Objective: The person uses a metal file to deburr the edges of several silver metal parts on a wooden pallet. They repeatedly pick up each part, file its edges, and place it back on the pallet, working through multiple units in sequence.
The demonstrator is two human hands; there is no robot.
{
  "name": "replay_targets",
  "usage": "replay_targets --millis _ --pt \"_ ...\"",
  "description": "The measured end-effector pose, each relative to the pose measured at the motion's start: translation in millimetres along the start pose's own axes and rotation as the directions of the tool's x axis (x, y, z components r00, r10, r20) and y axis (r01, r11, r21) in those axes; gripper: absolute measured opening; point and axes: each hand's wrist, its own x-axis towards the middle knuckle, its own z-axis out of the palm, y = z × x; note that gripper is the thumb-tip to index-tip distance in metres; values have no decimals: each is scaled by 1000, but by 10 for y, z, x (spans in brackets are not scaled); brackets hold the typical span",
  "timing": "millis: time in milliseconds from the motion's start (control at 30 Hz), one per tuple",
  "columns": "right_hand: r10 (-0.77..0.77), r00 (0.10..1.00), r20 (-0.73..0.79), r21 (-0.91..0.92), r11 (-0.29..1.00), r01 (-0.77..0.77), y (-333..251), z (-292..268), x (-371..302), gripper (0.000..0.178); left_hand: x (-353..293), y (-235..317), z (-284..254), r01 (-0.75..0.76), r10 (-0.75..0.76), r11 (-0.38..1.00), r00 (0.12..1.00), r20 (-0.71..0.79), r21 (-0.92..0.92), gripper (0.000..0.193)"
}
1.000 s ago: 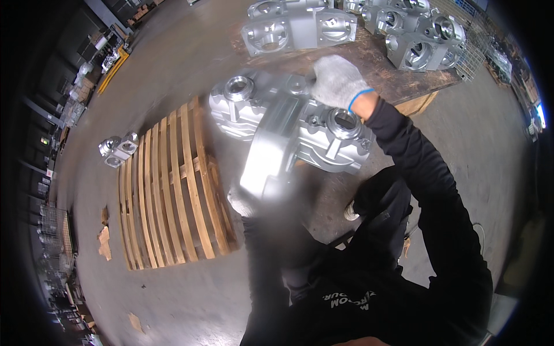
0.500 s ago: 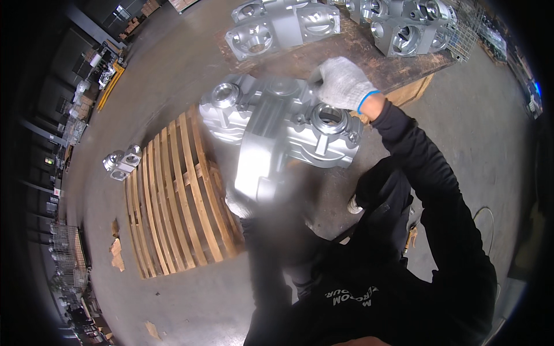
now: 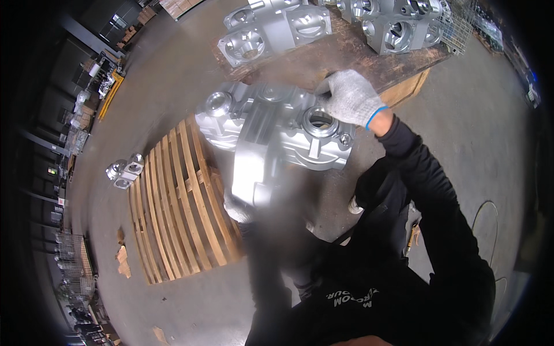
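Your right hand (image 3: 352, 99) has moved a bit to the right over the big metal part (image 3: 257, 135), and it is now closer to you and to the round ring (image 3: 319, 132). The metal part is right in front of you, between the wood pallet (image 3: 180, 199) and the brown tabletop (image 3: 395, 70), but I can't see what holds it up. Your right hand has curled fingers at the far side, by the ring; I can't tell if it grips anything. Your left hand (image 3: 238, 211) is low at the near end, half lost in a blur, so I can't tell if it holds on or just touches.

If nothing firm is under the metal part, it could tip, most likely if you push with one hand and let go with the other. It looks smooth, so your gloves (image 3: 362, 108) might slip. Your shoe (image 3: 355, 205) is near and lower down, so a drop could hurt your foot.

Farther off, stacked parts (image 3: 278, 34) sit on the tabletop. If yours swung away from you, it might bump and dent them. Over to your left, a small part (image 3: 126, 170) is just beside the pallet's corner.
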Motion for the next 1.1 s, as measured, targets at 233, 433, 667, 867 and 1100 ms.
replay_targets --millis 233,433,667,867,1100 --pt "3 998 64 -42 999 -1 52 -36 16 12 -44 -140 54 28 -36 961 999 -25 -276 47" --pt "275 959 64 147 948 -282 65 90 -205 14 -144 155 180 -73 110 984 965 -236 162 52" --pt "-7 992 130 -33 999 11 161 -40 -169 12 -325 614 322 -110 150 974 968 -201 200 52" --pt "60 988 140 39 997 -66 247 -54 -210 13 -122 349 70 -205 204 977 979 25 61 47" --pt "243 969 -52 326 921 -214 430 162 -463 22 -424 654 663 -390 870 401 445 -212 829 43"
